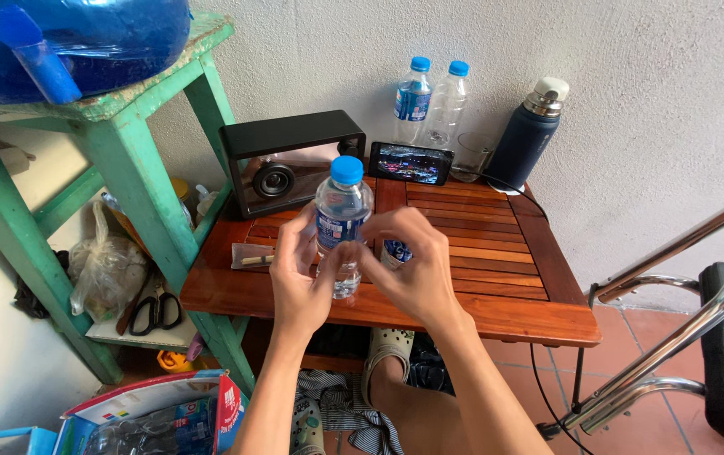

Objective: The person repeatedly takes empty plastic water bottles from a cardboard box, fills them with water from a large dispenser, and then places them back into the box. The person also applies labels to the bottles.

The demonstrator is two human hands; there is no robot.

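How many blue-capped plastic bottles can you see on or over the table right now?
3: one bottle held between the left hand and right hand, two bottles standing by the wall. Others may be hidden.

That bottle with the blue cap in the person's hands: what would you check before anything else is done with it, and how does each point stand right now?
1. Cap on: ok. The blue cap sits on top of the water bottle.
2. Both hands on it: ok. The left hand and right hand wrap its lower half.
3. Upright: ok, with only a slight tilt.
4. Label: cannot tell if it is loose; the fingers cover its lower edge.
5. Room on the wooden table: ok. The slats right of the hands are bare.
6. Things behind: ok. The phone and speaker stand apart from the hands.
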